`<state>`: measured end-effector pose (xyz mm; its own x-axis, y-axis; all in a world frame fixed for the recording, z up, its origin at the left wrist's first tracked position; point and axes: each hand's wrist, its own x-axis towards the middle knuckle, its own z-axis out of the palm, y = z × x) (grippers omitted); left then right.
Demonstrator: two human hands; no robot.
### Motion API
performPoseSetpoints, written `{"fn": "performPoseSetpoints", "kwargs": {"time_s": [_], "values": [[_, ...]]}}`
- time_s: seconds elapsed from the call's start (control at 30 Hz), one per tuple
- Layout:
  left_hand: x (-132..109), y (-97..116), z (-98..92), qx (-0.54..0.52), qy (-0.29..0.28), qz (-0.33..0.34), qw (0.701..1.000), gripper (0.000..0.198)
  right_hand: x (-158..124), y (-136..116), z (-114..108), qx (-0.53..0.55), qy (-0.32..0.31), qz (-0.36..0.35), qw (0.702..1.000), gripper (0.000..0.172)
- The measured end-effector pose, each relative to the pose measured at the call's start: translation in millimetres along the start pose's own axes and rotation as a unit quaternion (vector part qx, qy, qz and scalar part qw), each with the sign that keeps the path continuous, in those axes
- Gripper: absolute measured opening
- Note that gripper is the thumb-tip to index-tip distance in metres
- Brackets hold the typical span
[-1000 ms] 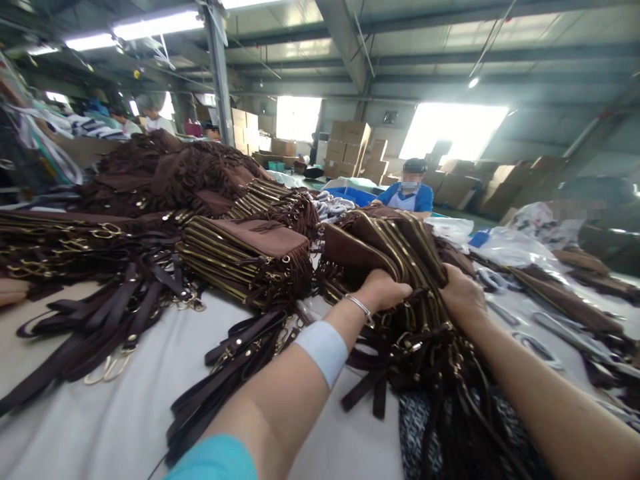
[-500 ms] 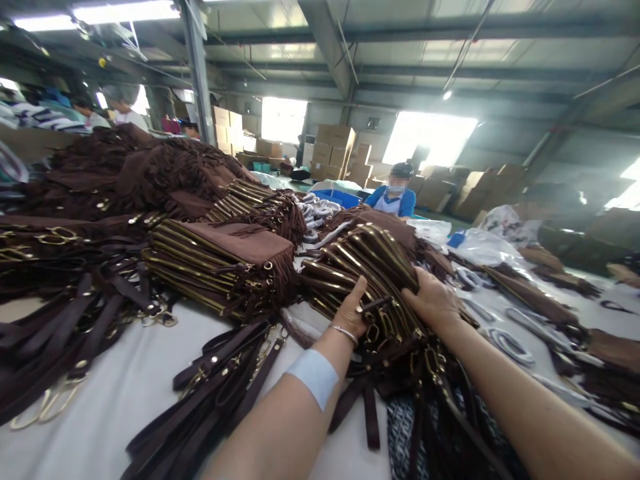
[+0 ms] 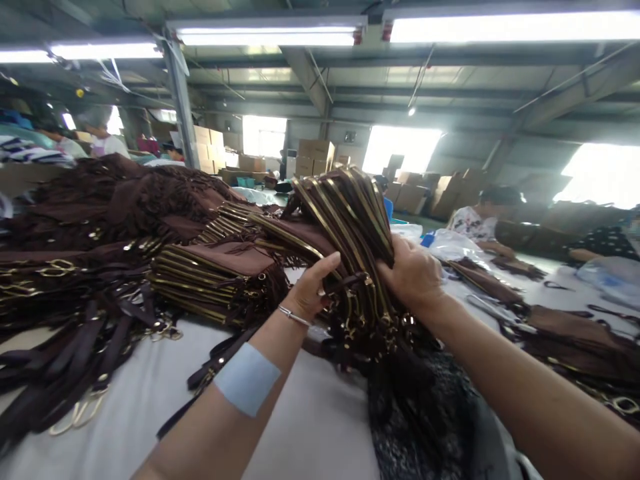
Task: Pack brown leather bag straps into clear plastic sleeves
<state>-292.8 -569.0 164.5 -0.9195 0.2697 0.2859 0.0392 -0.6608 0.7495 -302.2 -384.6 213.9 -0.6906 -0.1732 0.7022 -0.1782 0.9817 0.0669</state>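
Observation:
Between my two hands is a thick bundle of brown zippered bags (image 3: 345, 220), their gold zippers side by side and fanned out at the top. My right hand (image 3: 413, 270) is wrapped round the bundle's right side. On the left, my left hand (image 3: 315, 283) grips the bundle's near edge with the thumb up; its other fingers are hidden behind the bags. Gold rings and clasps hang at the bundle's lower end. Just left of it lies a stack of the same bags (image 3: 215, 280) with fringe. Dark brown straps (image 3: 215, 363) lie beneath my left forearm.
A big heap of fringed brown bags (image 3: 115, 193) fills the table's left side. More straps with gold hooks (image 3: 85, 373) lie at the near left. Across the table on the right, a person (image 3: 483, 220) sits behind plastic bags (image 3: 453, 243) and brown pieces.
Both hands have lifted the bundle of bags up off the table and tilted it more upright. My view has shifted, showing more of the right side of the room.

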Motion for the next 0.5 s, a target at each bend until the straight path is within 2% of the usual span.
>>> {"fn": "performPoseSetpoints", "kwargs": {"time_s": [0.07, 0.13, 0.23, 0.33, 0.4, 0.5], "values": [[-21.0, 36.4, 11.6, 0.033, -0.005, 0.035, 0.999, 0.038, -0.3, -19.0, -44.6, 0.001, 0.034, -0.010, 0.999, 0.047], [-43.5, 70.1, 23.7, 0.055, -0.003, 0.113, 0.992, 0.034, -3.3, -38.3, -90.0, 0.003, 0.060, -0.025, 0.998, 0.042], [-78.5, 113.7, 42.9, 0.090, -0.009, 0.253, 0.963, 0.038, -14.1, -67.5, -156.5, -0.001, 0.072, -0.043, 0.996, 0.043], [-112.6, 147.5, 58.1, 0.122, -0.028, 0.334, 0.934, 0.048, -31.1, -97.0, -217.3, -0.003, 0.089, -0.064, 0.994, 0.052], [-132.3, 161.6, 60.0, 0.122, -0.038, 0.340, 0.932, 0.057, -43.0, -116.1, -251.8, -0.007, 0.103, -0.085, 0.991, 0.061], [-156.0, 162.0, 45.4, 0.112, -0.012, 0.274, 0.955, 0.073, -59.3, -142.9, -284.9, -0.044, 0.088, -0.107, 0.989, 0.064]]}}
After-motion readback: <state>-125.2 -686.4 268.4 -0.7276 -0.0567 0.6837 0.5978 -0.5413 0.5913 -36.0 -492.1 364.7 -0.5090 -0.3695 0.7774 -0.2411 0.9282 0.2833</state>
